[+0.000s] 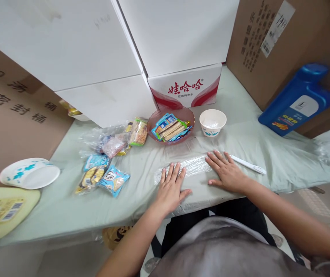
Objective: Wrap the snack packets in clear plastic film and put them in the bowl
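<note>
A folded strip of clear plastic film (192, 166) lies across the cloth-covered table. On its left end my left hand (170, 188) rests flat, fingers stretched out. My right hand (225, 171) is spread over the strip's right end. Just beyond the right fingers lies a white pen-like tool (248, 164), partly hidden at its left end. Behind the film stands a reddish see-through bowl (154, 130) with several wrapped snack sticks (172, 129) in it. To the right of that bowl is a white paper bowl (212, 122) with some clear plastic inside.
Snack packets (114, 179) and a bagged pile (109, 144) lie left. Farther left are a tipped paper bowl (29, 173) and a yellow container (5, 211). A blue bottle (297, 102) leans at right. White boxes (186, 86) and brown cartons (268, 42) close off the back.
</note>
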### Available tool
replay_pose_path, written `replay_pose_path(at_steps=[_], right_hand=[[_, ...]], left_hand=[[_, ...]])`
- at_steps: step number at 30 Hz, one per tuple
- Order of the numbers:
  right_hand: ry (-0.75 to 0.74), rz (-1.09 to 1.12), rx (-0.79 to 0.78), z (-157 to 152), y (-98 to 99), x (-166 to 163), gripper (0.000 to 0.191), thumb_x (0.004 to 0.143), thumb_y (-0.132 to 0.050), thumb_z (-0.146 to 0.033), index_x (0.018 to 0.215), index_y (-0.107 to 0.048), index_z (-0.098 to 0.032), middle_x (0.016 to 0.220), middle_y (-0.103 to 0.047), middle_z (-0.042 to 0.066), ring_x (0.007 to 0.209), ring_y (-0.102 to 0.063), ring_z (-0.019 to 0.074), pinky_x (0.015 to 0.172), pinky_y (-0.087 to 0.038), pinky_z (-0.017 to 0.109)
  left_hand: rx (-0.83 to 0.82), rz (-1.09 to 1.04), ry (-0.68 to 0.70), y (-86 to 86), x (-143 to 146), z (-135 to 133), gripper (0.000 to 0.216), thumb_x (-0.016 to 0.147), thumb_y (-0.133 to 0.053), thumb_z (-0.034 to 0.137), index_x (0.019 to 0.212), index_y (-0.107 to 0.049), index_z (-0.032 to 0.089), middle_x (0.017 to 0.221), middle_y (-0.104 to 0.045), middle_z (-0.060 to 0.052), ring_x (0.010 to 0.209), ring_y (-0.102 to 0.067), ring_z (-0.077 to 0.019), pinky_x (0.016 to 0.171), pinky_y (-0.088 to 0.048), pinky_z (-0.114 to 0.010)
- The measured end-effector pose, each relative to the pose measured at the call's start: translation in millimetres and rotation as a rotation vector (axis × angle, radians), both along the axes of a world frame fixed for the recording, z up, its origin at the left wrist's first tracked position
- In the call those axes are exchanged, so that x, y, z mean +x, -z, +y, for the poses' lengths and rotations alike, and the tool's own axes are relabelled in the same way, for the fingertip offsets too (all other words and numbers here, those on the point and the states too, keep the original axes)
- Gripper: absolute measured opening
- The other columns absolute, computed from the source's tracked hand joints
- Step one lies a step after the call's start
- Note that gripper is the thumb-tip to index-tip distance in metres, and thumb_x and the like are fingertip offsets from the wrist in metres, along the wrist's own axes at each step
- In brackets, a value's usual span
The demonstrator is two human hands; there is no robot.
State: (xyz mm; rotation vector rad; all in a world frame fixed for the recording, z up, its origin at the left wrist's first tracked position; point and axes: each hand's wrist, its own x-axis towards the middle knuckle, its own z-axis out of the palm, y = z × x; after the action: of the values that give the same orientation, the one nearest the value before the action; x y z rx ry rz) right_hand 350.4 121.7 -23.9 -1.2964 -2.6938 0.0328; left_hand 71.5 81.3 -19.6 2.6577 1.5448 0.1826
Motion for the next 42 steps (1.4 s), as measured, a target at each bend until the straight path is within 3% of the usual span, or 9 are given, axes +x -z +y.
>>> replay_pose_path(at_steps=[3,6,11,16,19,24,31,37,42], right_hand=[[-0.038,0.038,0.039,-27,-4.9,19,0.089,0.083,-0.054,-0.068,0.148,-0.036,-0.011,0.151,-0.039,0.021,0.14,-0.031,0.0382,0.108,-0.027,0.059],[-0.089,0.109,0.032,-61,-10.3,26,0.056,0.089,-0.059,-0.044,0.137,-0.052,-0.016,0.138,-0.055,0.017,0.121,-0.052,0.0326,0.096,-0.039,0.051],[-0.148,0.312,0.044,-94,-34.8,25,0.026,0.089,-0.047,-0.009,0.102,-0.064,-0.023,0.106,-0.07,0.007,0.101,-0.06,0.024,0.087,-0.041,0.043],[-0.31,0.523,-0.287,-83,-80.8,15,0.025,0.09,-0.044,-0.009,0.103,-0.06,-0.022,0.095,-0.069,0.006,0.095,-0.062,0.0192,0.088,-0.046,0.038],[-0.243,0.606,-0.467,-50,-92.7,3,0.02,0.094,-0.044,-0.016,0.102,-0.062,-0.021,0.087,-0.069,0.005,0.081,-0.064,0.0146,0.073,-0.049,0.027],[0.046,0.541,-0.471,25,-70.2,-30,0.014,0.091,-0.052,-0.023,0.096,-0.065,-0.019,0.077,-0.069,0.001,0.067,-0.062,0.0136,0.063,-0.044,0.024],[0.107,0.25,-0.313,58,-27.7,-64,0.016,0.093,-0.056,-0.029,0.099,-0.067,-0.019,0.093,-0.072,0.005,0.082,-0.065,0.0168,0.068,-0.039,0.025],[0.135,0.13,-0.167,50,-15.3,-70,0.028,0.099,-0.045,-0.037,0.103,-0.065,-0.018,0.097,-0.07,0.007,0.082,-0.065,0.0184,0.068,-0.037,0.028],[0.128,0.108,-0.132,49,-15.2,-71,0.028,0.1,-0.043,-0.036,0.103,-0.064,-0.018,0.096,-0.069,0.007,0.081,-0.064,0.0184,0.067,-0.036,0.028]], left_hand=[[0.062,-0.064,-0.073,-7.3,9,-7,0.062,0.09,-0.055,0.049,0.142,-0.046,0.015,0.149,-0.04,-0.02,0.14,-0.029,-0.0422,0.108,-0.029,-0.062],[0.055,-0.158,-0.124,-14.1,28,-20,0.043,0.093,-0.051,0.036,0.13,-0.057,0.016,0.13,-0.054,-0.019,0.119,-0.049,-0.0366,0.096,-0.044,-0.054],[-0.026,-0.289,0.125,-10.8,51,-33,0.043,0.093,-0.052,0.043,0.127,-0.057,0.018,0.128,-0.055,-0.016,0.122,-0.046,-0.0348,0.099,-0.042,-0.055],[-0.115,-0.393,0.409,-5.1,44,-33,0.049,0.091,-0.054,0.044,0.135,-0.05,0.022,0.13,-0.054,-0.014,0.13,-0.042,-0.0331,0.108,-0.035,-0.056],[-0.189,-0.529,0.409,-4.7,37,-33,0.07,0.09,-0.056,0.032,0.15,-0.023,0.02,0.128,-0.057,-0.014,0.127,-0.048,-0.0303,0.107,-0.039,-0.054],[-0.335,-0.692,0.285,-3.5,31,-30,0.102,0.086,-0.06,0.024,0.152,0.018,0.018,0.125,-0.063,-0.015,0.125,-0.053,-0.0288,0.104,-0.044,-0.053],[-0.349,-0.593,0.308,-6.8,31,-22,0.058,0.087,-0.06,0.027,0.142,-0.04,0.024,0.134,-0.06,-0.009,0.13,-0.05,-0.0253,0.108,-0.043,-0.047],[-0.319,-0.572,0.293,-19.0,32,-24,0.044,0.091,-0.056,0.026,0.134,-0.048,0.023,0.129,-0.063,-0.008,0.126,-0.052,-0.0241,0.107,-0.045,-0.044],[-0.092,-0.553,0.066,-38.4,27,-1,0.029,0.096,-0.047,0.029,0.121,-0.057,0.019,0.112,-0.063,-0.01,0.105,-0.061,-0.0218,0.091,-0.053,-0.038]])
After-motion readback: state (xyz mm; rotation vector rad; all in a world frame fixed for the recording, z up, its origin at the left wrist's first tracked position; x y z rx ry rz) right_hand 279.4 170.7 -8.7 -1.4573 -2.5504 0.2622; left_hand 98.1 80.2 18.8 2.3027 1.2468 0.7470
